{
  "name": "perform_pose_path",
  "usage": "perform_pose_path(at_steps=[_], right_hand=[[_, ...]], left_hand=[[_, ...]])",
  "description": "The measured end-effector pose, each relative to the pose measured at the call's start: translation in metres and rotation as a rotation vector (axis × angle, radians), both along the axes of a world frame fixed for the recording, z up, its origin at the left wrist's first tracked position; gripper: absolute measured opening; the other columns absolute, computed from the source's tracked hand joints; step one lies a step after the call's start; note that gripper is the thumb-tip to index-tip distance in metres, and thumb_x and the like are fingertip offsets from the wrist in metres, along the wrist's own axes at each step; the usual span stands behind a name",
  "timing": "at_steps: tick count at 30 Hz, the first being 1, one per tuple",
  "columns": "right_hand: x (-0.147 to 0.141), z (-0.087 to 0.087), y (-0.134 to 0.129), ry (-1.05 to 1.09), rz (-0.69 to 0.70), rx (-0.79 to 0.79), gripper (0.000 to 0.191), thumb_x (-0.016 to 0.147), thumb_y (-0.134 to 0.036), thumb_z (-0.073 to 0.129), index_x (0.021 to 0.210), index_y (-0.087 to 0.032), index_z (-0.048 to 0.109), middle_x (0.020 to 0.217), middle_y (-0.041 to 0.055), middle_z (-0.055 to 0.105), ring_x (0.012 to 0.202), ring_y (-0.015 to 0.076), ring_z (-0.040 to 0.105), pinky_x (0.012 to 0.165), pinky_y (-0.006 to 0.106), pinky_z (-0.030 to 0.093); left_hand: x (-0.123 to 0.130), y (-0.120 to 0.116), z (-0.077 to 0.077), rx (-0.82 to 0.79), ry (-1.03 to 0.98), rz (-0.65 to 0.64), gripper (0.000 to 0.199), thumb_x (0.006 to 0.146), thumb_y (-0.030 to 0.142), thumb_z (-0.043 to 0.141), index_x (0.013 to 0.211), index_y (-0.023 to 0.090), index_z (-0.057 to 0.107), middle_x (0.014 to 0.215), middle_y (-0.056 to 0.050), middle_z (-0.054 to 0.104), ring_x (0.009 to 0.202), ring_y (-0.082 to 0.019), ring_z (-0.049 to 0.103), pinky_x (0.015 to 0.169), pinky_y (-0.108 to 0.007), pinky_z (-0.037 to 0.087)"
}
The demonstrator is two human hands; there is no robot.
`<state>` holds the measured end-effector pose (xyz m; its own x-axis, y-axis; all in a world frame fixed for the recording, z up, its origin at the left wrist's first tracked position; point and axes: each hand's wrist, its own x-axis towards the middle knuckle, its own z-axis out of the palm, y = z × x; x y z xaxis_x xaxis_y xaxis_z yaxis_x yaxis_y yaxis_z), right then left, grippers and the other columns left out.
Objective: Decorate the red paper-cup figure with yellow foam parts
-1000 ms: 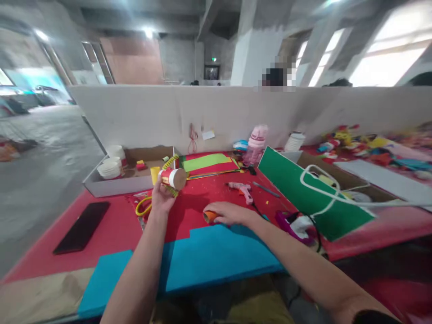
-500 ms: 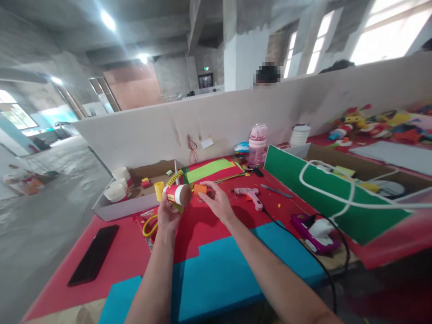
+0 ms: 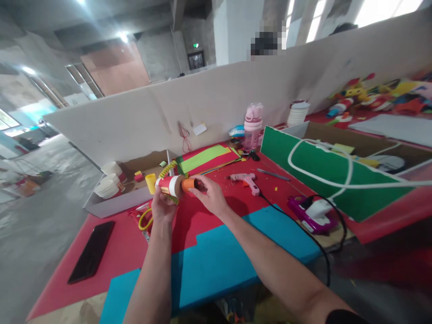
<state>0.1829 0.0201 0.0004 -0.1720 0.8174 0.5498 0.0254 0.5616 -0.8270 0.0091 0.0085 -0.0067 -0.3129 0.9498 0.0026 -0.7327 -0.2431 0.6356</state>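
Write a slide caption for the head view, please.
Left hand holds a red-and-white cylinder; right hand holds an orange tube by the cylinder's brown end.

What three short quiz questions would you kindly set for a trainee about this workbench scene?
1. Which hand holds the orange tube?
2. True or false: the pink glue gun lies on the red table surface.
3. What does the left hand hold?
A) A pink bottle
B) A red-and-white cylinder
C) A green board

Key: 1. The right hand; 2. True; 3. B
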Motion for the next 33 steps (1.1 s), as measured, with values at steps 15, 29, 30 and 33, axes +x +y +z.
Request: perform_pose_path(at_steps=[15, 29, 30, 33], right_hand=[[0.107, -0.033, 0.014, -0.594, -0.015, -0.029, 0.024, 0.075, -0.036, 0.067, 0.089, -0.02, 0.056, 0.095, 0.0056, 0.066, 0.087, 0.0191, 0.061, 0.077, 0.029, 0.044], [0.153, -0.042, 0.06, -0.651, -0.49, -0.466, 0.028, 0.073, -0.02, 0.061, 0.1, -0.013, 0.059, 0.085, 0.0156, 0.07, 0.069, 0.0223, 0.066, 0.056, 0.027, 0.043], [0.15, -0.037, 0.054, -0.52, -0.485, -0.508, 0.03, 0.073, -0.02, 0.059, 0.102, -0.013, 0.056, 0.078, 0.0129, 0.069, 0.061, 0.0193, 0.064, 0.051, 0.025, 0.041], [0.132, -0.017, 0.031, -0.055, -0.315, -0.558, 0.031, 0.074, -0.023, 0.055, 0.104, -0.016, 0.051, 0.067, 0.0033, 0.066, 0.041, 0.0106, 0.051, 0.037, 0.02, 0.029]], left_hand=[[-0.004, -0.002, 0.0, 0.021, -0.063, -0.03, 0.028, 0.089, 0.034, 0.054, 0.111, 0.021, 0.063, 0.094, -0.003, 0.074, 0.084, -0.019, 0.07, 0.079, -0.032, 0.055], [-0.003, -0.006, 0.005, -0.021, -0.089, -0.052, 0.029, 0.09, 0.036, 0.052, 0.11, 0.019, 0.063, 0.081, -0.002, 0.074, 0.068, -0.015, 0.068, 0.062, -0.025, 0.052], [-0.003, -0.006, 0.005, -0.017, -0.087, -0.054, 0.029, 0.09, 0.037, 0.051, 0.11, 0.019, 0.063, 0.084, -0.003, 0.074, 0.071, -0.016, 0.069, 0.065, -0.027, 0.053], [-0.002, -0.006, 0.006, 0.0, -0.089, -0.067, 0.03, 0.091, 0.036, 0.05, 0.112, 0.019, 0.062, 0.088, -0.003, 0.074, 0.078, -0.017, 0.069, 0.071, -0.029, 0.054]])
